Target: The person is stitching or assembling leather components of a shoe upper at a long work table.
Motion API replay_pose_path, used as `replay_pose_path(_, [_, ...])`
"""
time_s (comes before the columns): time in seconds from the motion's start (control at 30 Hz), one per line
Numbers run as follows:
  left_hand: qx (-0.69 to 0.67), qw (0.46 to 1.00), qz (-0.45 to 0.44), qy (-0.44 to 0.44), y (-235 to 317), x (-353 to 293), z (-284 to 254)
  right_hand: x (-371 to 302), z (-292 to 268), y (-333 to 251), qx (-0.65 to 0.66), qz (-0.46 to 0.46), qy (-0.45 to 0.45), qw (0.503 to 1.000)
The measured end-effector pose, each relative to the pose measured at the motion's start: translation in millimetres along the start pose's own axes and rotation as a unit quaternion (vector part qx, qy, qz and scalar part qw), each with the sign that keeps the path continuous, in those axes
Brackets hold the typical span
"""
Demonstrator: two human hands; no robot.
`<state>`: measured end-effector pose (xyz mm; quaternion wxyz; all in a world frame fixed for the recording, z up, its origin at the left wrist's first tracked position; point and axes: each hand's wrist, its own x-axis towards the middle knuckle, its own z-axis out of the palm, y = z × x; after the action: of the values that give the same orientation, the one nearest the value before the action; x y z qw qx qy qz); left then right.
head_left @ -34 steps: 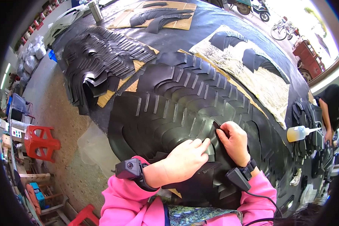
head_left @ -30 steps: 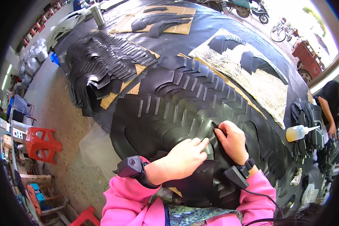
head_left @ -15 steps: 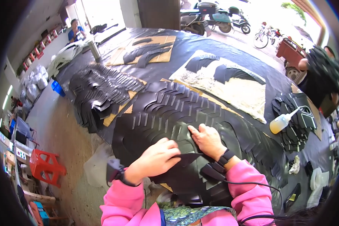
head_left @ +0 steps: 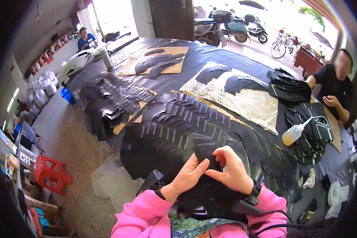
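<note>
Held piece: a dark, flat black piece [head_left: 206,150], at the clock's centre, raised in front of the person above the nearest rows on the table [head_left: 168,49].
Left hand: the left hand [head_left: 189,173], at eight o'clock of the piece, pinches it narrowly between thumb and fingers at its lower left edge.
Right hand: the right hand [head_left: 231,169], at four o'clock of the piece, has its fingers curled by the right edge; whether it grips or only touches, I cannot tell.
Wrists: black straps with small dark devices, below pink sleeves [head_left: 141,214].
Overlapping rows: black pieces [head_left: 178,109] fanned in steps, spreading from ten o'clock round to three, each showing a narrow paler end.
Left pile: a dense heap of black layers [head_left: 107,95] at ten o'clock, partly on cardboard.
Far cardboard: a tan sheet [head_left: 127,68] at eleven o'clock, curved black pieces on it.
Flask: a metal cylinder [head_left: 106,58], between ten and eleven, upright.
Pale sheet: a crumpled whitish sheet [head_left: 258,109] between one and two, two black fans lying on it.
Bottle: a squeeze bottle of yellowish liquid [head_left: 291,136], toward two, tilted against a black stack [head_left: 315,129].
Co-worker: a person in black [head_left: 335,89] at two o'clock, one arm reaching to a black bundle [head_left: 289,87].
Stool: red plastic [head_left: 51,174], nine o'clock, on the floor.
</note>
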<state>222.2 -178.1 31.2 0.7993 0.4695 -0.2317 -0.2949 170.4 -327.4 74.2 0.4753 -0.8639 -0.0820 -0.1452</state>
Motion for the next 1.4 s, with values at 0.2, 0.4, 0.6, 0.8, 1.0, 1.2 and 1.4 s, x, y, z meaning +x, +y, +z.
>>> replay_pose_path(0.2, [-0.044, 0.995, -0.010, -0.091, -14, 6, -9, -4, -11, 8, 0.082, 0.066, -0.029, 0.994])
replay_pose_path(0.4, [-0.017, 0.998, -0.035, -0.058, -20, 19, 5, -4, -37, 26, -0.028, -0.022, 0.039, 0.999])
replay_pose_path(0.6, [0.041, 0.997, -0.025, -0.058, 18, 14, -8, 13, -90, 36, 0.210, 0.066, 0.181, 0.958])
replay_pose_path(0.8, [0.429, 0.855, -0.019, -0.292, 33, 40, 6, 36, -78, 104, 0.211, 0.216, -0.026, 0.953])
replay_pose_path(1.0, [0.638, 0.719, 0.150, -0.230, -10, 52, 4, 29, -43, 148, 0.224, 0.235, -0.065, 0.944])
replay_pose_path(1.2, [0.681, 0.693, 0.133, -0.193, -20, 57, -1, 32, -42, 149, 0.207, 0.244, -0.088, 0.943])
replay_pose_path(1.4, [0.695, 0.685, 0.118, -0.183, -21, 60, -1, 33, -44, 150, 0.204, 0.257, -0.096, 0.940])
